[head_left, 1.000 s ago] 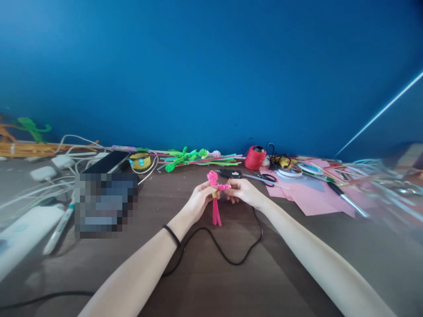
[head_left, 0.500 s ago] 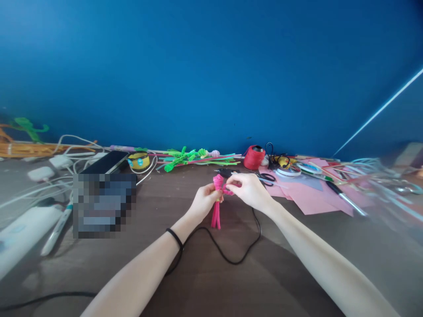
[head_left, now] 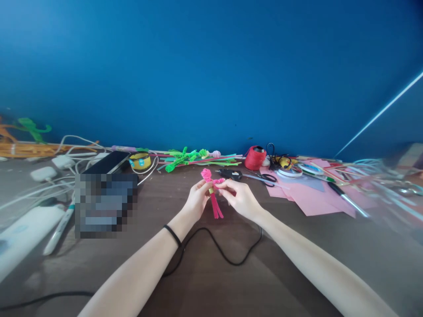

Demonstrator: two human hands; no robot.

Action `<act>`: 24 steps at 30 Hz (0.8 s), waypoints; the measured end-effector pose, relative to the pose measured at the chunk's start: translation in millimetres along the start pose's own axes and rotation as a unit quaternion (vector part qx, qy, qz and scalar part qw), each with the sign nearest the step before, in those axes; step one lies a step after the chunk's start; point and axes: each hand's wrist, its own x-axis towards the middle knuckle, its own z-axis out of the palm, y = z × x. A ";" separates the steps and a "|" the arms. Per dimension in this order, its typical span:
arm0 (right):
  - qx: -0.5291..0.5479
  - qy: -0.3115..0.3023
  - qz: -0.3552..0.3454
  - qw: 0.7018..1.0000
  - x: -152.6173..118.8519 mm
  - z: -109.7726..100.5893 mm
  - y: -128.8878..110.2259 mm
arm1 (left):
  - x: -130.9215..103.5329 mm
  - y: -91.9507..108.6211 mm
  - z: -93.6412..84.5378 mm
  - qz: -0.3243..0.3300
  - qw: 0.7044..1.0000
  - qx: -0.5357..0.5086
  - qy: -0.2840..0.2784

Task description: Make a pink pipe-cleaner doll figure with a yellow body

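Observation:
A pink pipe-cleaner figure (head_left: 215, 206) is held up over the dark table, its coiled head at the top and straight strands hanging below a pale yellow band. My left hand (head_left: 197, 200) pinches it from the left, near the band. On the other side, the fingertips of my right hand (head_left: 238, 197) are closed on the coiled pink arm that sticks out to the right. Just behind the hands lies a black glue gun (head_left: 230, 174), with black-handled scissors (head_left: 269, 178) to its right.
Green pipe-cleaner pieces (head_left: 181, 159), a red thread spool (head_left: 255, 158) and pink paper sheets (head_left: 307, 198) lie along the blue wall. Chargers, white cables and a dark phone (head_left: 107, 164) are at left. A black cord (head_left: 228, 259) curves in front of the hands.
The pink figure has shifted slightly left and tilted, its head now leaning left. My right hand has moved down and a little left, uncovering the glue gun.

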 end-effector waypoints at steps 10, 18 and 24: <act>0.289 -0.125 0.165 0.935 6.5 -8.6 18.5 | 0.3 7.8 -3.1 -0.014 0.993 0.091 -0.070; 0.206 -0.106 0.129 0.964 4.9 -9.2 13.0 | 1.0 6.3 -1.1 0.051 0.965 0.248 -0.071; 0.206 -0.098 0.136 0.964 5.4 -9.6 14.5 | -2.6 5.0 -1.0 0.093 0.897 0.432 0.012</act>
